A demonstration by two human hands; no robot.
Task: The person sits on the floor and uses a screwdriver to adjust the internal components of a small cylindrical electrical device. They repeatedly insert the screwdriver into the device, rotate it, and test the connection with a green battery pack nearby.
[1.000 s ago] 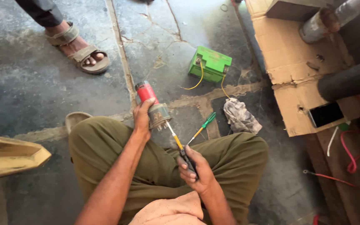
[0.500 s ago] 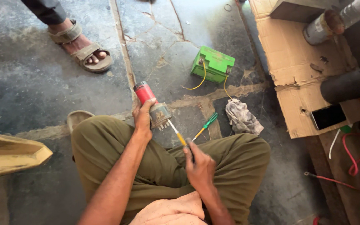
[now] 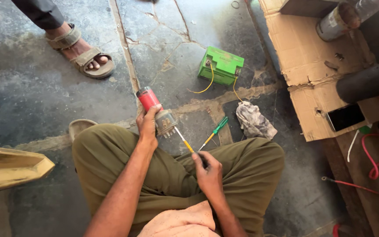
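The left hand clenches a red-capped cylinder. The right hand grips a yellow screwdriver; its tip, at the cylinder's base, could slip toward the fingers.

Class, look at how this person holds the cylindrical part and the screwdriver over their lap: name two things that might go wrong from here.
1. The left hand grips the red-capped cylinder unsupported, so the yellow screwdriver in the right hand might slip toward the fingers or thigh.
2. The green battery trails loose yellow wires on the floor; the green screwdriver lying nearby might bridge them if knocked.
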